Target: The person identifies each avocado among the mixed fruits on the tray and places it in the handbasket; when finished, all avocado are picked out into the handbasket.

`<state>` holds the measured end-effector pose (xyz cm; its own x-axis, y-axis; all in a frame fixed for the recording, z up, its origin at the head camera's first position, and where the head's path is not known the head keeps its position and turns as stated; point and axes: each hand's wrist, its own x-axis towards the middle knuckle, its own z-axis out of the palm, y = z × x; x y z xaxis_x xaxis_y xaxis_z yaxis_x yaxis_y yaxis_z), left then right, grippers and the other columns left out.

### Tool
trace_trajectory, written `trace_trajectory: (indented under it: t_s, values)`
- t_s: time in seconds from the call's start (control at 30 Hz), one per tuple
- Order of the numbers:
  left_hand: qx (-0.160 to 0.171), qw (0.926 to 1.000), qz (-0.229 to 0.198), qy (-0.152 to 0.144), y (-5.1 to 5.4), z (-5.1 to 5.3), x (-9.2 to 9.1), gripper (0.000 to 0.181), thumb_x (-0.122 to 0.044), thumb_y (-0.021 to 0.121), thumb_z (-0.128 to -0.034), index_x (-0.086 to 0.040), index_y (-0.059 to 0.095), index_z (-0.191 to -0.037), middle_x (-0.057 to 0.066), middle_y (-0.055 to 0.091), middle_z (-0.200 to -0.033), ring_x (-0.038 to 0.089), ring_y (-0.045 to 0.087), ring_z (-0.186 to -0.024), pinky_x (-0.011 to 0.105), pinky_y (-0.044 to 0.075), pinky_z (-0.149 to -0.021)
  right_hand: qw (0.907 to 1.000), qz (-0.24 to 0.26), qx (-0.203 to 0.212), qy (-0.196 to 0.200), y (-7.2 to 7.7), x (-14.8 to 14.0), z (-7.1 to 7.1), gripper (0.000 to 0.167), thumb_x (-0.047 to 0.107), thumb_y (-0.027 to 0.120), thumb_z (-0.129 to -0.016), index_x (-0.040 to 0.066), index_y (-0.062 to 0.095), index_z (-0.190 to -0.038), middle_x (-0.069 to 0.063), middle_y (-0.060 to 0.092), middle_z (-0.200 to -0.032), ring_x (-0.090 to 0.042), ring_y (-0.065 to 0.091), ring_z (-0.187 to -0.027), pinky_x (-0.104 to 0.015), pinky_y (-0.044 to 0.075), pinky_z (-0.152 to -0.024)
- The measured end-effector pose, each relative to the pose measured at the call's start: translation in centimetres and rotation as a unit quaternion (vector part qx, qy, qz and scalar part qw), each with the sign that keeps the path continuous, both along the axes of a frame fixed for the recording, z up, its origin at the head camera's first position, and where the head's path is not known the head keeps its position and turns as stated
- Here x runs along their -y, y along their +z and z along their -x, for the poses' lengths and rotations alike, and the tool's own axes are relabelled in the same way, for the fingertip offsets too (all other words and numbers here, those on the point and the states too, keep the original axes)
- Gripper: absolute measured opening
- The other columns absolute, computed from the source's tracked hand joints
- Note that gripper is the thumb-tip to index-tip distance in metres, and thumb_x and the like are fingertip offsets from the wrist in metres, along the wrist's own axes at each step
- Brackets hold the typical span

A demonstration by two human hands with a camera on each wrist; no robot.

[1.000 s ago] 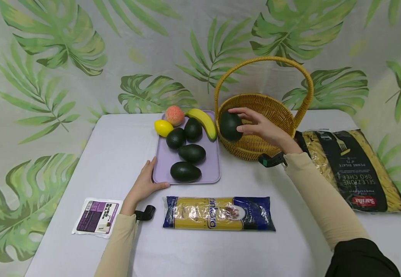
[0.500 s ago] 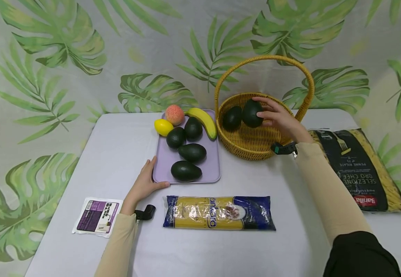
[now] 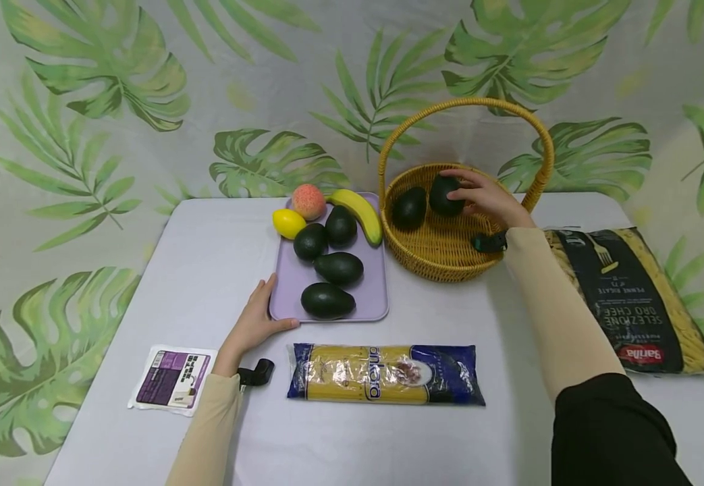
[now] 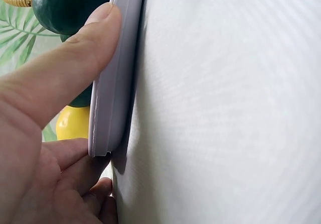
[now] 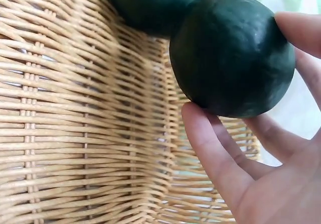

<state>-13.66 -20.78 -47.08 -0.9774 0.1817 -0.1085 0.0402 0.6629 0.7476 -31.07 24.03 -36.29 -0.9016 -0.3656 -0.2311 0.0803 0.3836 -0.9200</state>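
Note:
My left hand (image 3: pixel 257 320) holds the near left corner of a lilac tray (image 3: pixel 370 297), its thumb along the front rim and its fingers at the left side. On that tray lie several dark green avocados (image 3: pixel 327 300), a banana (image 3: pixel 360 212), a peach (image 3: pixel 308 202) and a yellow lemon (image 3: pixel 288 223). Inside the wicker basket (image 3: pixel 443 266), my right hand (image 3: pixel 488 197) grips an avocado (image 5: pixel 233 56) between thumb and fingers, near the back wall. Another avocado (image 3: pixel 409 208) rests in the basket just left of it, seen partly in the right wrist view too.
A blue and yellow spaghetti pack (image 3: pixel 385 374) lies in front of the tray. To the left is a flat purple and white packet (image 3: pixel 172 379); on the right, a large penne bag (image 3: pixel 637 304). The basket's tall handle (image 3: pixel 467 102) arches over it. A leaf-patterned cloth hangs behind.
My right hand has carried its avocado rightward from the basket's left side to its back, lowering it there. The other avocado in the basket has come into view. My left hand stays at the tray.

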Motion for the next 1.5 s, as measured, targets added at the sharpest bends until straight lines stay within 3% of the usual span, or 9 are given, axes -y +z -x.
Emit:
trace_trajectory:
  t_s: [0.1,0.17,0.23,0.3,0.37,0.73,1.1,1.37,1.5]
  values:
    - [0.001,1.0,0.001,-0.001,0.0,0.0,-0.1,0.107,-0.032,0.08,-0.0776,0.002,0.01,-0.152,0.027,0.008,-0.155,0.041,0.003,-0.142,0.057,0.011,-0.112,0.9999,-0.014,0.005,0.0,0.4,0.6,-0.2,0.056,0.012,0.05,-0.1,0.01,0.028,-0.151,-0.019,0.002,-0.158,-0.03,0.031,-0.13,-0.032,0.045,-0.067]
    - [0.002,1.0,0.003,-0.001,0.0,0.0,-0.1,0.107,-0.033,0.08,-0.0777,0.002,0.011,-0.152,0.027,0.008,-0.155,0.042,0.003,-0.142,0.057,0.011,-0.112,0.9994,-0.034,-0.005,0.006,0.1,0.8,-0.2,0.055,0.011,0.048,-0.1,0.007,0.028,-0.151,-0.021,0.004,-0.157,-0.036,0.026,-0.134,-0.04,0.047,-0.077]
    - [0.002,1.0,0.003,-0.001,0.1,0.0,-0.1,0.107,-0.033,0.08,-0.0779,0.002,0.011,-0.152,0.027,0.008,-0.155,0.042,0.003,-0.142,0.057,0.01,-0.112,0.998,-0.058,-0.022,0.012,-0.8,1.0,0.2,0.055,0.012,0.049,-0.099,0.006,0.029,-0.15,-0.021,0.007,-0.157,-0.039,0.01,-0.142,-0.05,0.042,-0.092]
    - [0.002,1.0,0.002,-0.001,0.0,0.0,-0.1,0.107,-0.033,0.08,-0.0779,0.002,0.011,-0.152,0.026,0.009,-0.155,0.041,0.003,-0.142,0.056,0.01,-0.112,0.9961,-0.079,-0.036,0.015,-1.7,1.1,0.5,0.054,0.012,0.049,-0.099,0.006,0.03,-0.149,-0.022,0.01,-0.156,-0.04,0.012,-0.141,-0.06,0.032,-0.1]
    - [0.0,1.0,0.001,-0.002,0.0,0.0,-0.1,0.107,-0.032,0.08,-0.0778,0.003,0.011,-0.151,0.026,0.009,-0.155,0.041,0.003,-0.142,0.056,0.01,-0.112,0.9941,-0.096,-0.047,0.015,-2.2,1.3,0.7,0.053,0.011,0.049,-0.099,0.006,0.032,-0.148,-0.022,0.013,-0.156,-0.041,0.013,-0.141,-0.061,0.027,-0.104]
    - [0.001,1.0,0.001,-0.002,-0.1,-0.2,-0.3,0.108,-0.032,0.081,-0.0768,0.002,0.011,-0.152,0.026,0.01,-0.155,0.041,0.004,-0.142,0.056,0.011,-0.112,0.9894,-0.127,-0.069,0.002,-2.1,1.7,0.6,0.051,0.009,0.048,-0.099,0.003,0.032,-0.148,-0.024,0.021,-0.153,-0.04,0.018,-0.14,-0.058,0.023,-0.108]
    - [0.005,1.0,0.0,0.003,0.1,-0.3,-0.2,0.107,-0.031,0.08,-0.0773,0.001,0.01,-0.152,0.026,0.009,-0.155,0.04,0.003,-0.143,0.057,0.01,-0.112,0.9913,-0.091,-0.094,-0.016,-0.9,0.3,-0.4,0.052,0.016,0.05,-0.099,0.004,0.034,-0.147,-0.024,0.029,-0.149,-0.039,0.028,-0.135,-0.058,0.029,-0.104]
    - [0.005,1.0,-0.002,0.004,0.0,-0.3,-0.1,0.107,-0.032,0.08,-0.0773,0.002,0.01,-0.152,0.026,0.009,-0.155,0.041,0.003,-0.142,0.057,0.011,-0.112,0.9948,-0.017,-0.097,0.026,0.3,0.9,-2.2,0.051,0.02,0.053,-0.099,0.003,0.037,-0.145,-0.022,0.038,-0.144,-0.034,0.053,-0.114,-0.035,0.051,-0.087]
    - [0.004,1.0,0.0,0.002,-0.2,-0.2,0.0,0.108,-0.033,0.08,-0.0773,0.001,0.011,-0.152,0.026,0.009,-0.155,0.04,0.003,-0.143,0.057,0.011,-0.112,0.9933,0.036,-0.078,0.077,0.7,1.7,-3.3,0.05,0.019,0.053,-0.099,0.003,0.038,-0.144,-0.022,0.04,-0.142,-0.03,0.057,-0.111,-0.037,0.05,-0.09]
